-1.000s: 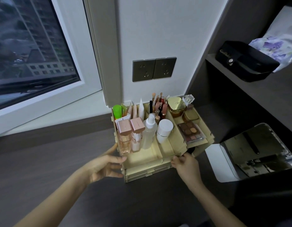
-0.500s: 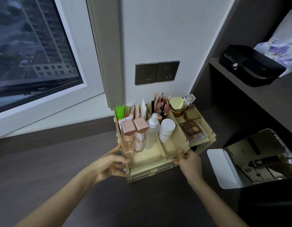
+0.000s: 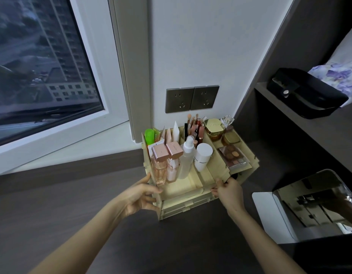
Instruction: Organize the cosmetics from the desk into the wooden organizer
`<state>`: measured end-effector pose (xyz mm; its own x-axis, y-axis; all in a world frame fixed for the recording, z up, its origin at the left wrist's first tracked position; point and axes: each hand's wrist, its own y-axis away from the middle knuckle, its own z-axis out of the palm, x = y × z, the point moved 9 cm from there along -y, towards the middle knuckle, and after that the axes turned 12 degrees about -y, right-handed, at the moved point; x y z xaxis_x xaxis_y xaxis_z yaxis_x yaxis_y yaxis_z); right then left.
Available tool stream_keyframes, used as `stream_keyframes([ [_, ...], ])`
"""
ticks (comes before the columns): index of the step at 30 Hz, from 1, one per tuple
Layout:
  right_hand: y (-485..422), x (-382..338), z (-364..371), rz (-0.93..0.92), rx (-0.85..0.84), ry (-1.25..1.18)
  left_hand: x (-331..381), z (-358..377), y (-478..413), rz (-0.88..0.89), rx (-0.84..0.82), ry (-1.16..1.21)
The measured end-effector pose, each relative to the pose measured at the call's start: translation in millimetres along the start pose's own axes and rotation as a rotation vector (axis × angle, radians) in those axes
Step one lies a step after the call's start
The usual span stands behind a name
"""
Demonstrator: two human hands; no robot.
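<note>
The pale wooden organizer stands on the dark desk against the wall, filled with cosmetics. Two pink-capped bottles, a white spray bottle and a white jar stand at its front. Brushes and lipsticks, a gold jar and an eyeshadow palette fill the back and right side. My left hand grips the organizer's front left corner, thumb up along the side wall. My right hand grips its front right corner, fingers curled over the top edge.
A folding mirror on a white stand sits at the right on the desk. A black case and a floral cloth lie on the dark shelf above. Two wall sockets are behind the organizer; a window sill runs left.
The organizer and both hands sit slightly further right and closer to the wall corner; the grips at its two front corners look unchanged.
</note>
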<state>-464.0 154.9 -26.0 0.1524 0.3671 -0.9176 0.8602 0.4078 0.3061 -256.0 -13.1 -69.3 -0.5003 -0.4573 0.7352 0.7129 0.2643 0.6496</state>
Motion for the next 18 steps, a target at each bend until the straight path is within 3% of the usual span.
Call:
stream_keyframes([
  [10, 3, -6, 1, 0.001, -0.050, 0.060, 5, 3, 11, -0.023, -0.005, 0.019],
  [16, 12, -28, -5, -0.051, -0.131, 0.546, 30, 2, 39, 0.003, 0.055, -0.041],
  [18, 19, -41, 0, -0.049, -0.167, 0.613, 36, -11, 49, 0.038, 0.172, -0.090],
])
